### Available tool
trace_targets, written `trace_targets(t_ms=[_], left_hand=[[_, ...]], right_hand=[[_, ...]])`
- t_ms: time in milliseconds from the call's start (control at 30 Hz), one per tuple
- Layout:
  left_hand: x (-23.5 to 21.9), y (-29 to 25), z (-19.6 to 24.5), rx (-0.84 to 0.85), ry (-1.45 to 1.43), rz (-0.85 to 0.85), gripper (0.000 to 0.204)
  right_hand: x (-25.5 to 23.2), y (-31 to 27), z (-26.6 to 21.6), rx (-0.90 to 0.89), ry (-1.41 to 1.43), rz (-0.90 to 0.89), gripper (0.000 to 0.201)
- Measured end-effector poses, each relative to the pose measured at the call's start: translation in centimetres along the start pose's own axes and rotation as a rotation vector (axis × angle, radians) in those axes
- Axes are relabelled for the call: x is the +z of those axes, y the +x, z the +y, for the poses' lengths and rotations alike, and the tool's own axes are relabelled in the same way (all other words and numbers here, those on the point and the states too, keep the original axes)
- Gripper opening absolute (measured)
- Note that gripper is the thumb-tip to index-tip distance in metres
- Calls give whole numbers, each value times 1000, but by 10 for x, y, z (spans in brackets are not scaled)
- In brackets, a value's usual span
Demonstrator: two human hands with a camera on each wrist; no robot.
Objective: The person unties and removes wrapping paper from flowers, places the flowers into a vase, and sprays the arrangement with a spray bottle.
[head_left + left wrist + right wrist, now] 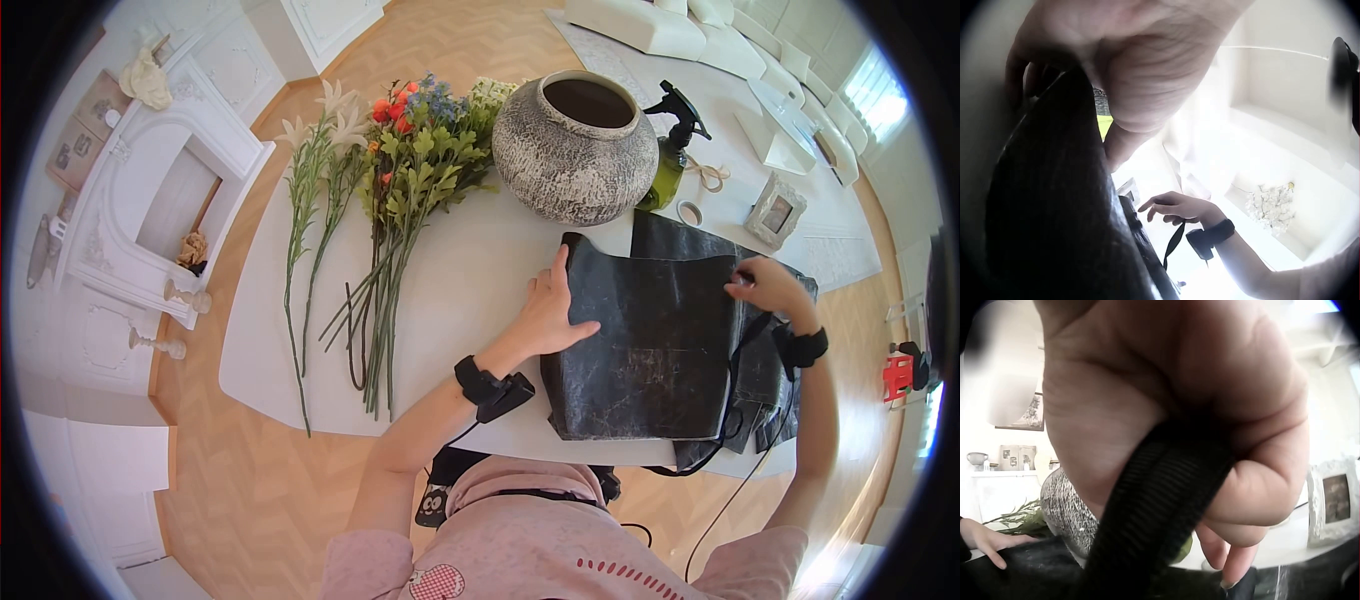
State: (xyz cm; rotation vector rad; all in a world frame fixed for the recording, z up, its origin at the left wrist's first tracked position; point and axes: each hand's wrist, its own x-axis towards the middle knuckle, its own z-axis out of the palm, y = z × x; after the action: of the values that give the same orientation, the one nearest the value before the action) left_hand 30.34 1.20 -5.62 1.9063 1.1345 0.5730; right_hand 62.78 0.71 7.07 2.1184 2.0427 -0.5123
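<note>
A person at a white table [300, 330] works on a black bag [650, 340] lying flat near the table's front edge, its long axis running left to right and its open top turned away from the person, toward a speckled round vase [575, 150]. The left hand [550, 310] rests on the bag's left side, thumb spread over the fabric and fingers along its edge. The right hand [770, 285] is clenched around a black woven strap [1154, 512] at the bag's upper right corner. Artificial flowers [400, 190] lie to the left, stems pointing toward the person. No lettering is legible on the bag
</note>
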Motion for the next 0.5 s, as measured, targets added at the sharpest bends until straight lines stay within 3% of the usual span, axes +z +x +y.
trace_targets(t_ms=[100,167,233,300,333,367,433,500], left_hand=[[9,-5,8,101,102,8,103],[19,-1,3,166,19,18,96],[28,9,5,170,-85,26,88],[34,23,10,205,-85,76,82],[38,30,13,240,-86,121,77],[44,37,17,242,-87,121,77],[60,51,23,236,-102,98,73],[75,57,29,272,-7,114,75]], right_hand=[[37,0,3,-122,108,1,36],[48,-1,5,-203,73,-9,37],[33,-8,-2,-258,66,58,33],[0,-20,-16,-150,161,-30,27],[-2,-27,-7,-316,242,146,23],[-15,-37,-14,-315,240,147,23],[-58,-70,-41,-24,659,-65,28],[-77,-96,-51,-34,768,-4,31]])
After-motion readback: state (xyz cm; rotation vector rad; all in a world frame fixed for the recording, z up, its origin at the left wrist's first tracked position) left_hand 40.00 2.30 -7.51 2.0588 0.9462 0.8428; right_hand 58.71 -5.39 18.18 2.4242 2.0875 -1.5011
